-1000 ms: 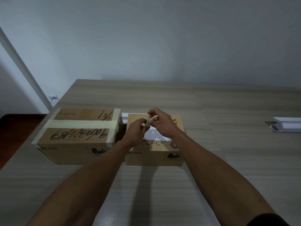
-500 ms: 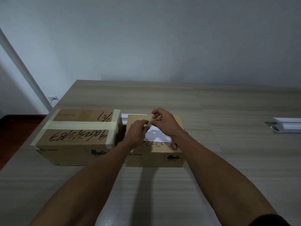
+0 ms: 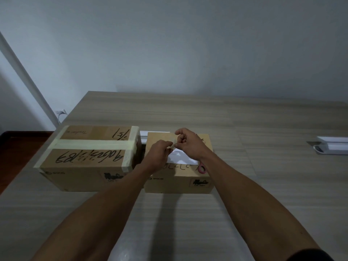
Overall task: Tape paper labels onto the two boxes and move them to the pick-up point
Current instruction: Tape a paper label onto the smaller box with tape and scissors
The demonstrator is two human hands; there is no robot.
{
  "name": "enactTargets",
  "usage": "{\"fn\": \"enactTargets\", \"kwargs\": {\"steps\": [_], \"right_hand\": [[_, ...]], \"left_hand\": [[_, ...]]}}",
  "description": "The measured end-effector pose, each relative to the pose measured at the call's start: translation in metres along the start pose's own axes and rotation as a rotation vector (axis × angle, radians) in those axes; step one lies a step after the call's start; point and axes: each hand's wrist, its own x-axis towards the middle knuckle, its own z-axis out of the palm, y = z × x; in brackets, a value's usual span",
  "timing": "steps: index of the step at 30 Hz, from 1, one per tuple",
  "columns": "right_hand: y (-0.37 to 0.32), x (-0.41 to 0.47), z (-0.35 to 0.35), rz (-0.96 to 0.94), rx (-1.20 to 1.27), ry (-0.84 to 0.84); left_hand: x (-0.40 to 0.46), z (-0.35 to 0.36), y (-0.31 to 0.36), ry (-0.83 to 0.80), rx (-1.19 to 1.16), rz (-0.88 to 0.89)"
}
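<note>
Head view, both hands (image 3: 177, 147) pinching translucent tape (image 3: 173, 143), over cardboard box (image 3: 160, 178)

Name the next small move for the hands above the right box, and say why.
Probably lower the tape piece onto an edge of the white label and press it. Left hand and right hand pinch it above the right box, where the label lies.
</note>
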Motion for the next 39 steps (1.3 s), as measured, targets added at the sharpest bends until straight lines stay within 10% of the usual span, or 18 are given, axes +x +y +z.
{"fn": "enactTargets", "kwargs": {"steps": [27,39], "right_hand": [[-0.009,-0.006,-0.007,-0.005,-0.089,-0.186],[-0.015,-0.012,0.010,-0.129,-0.199,0.014]], "left_hand": [[-0.010,-0.003,-0.005,0.027,-0.048,-0.001],[-0.004,-0.006,0.000,0.037,-0.093,-0.129]]}}
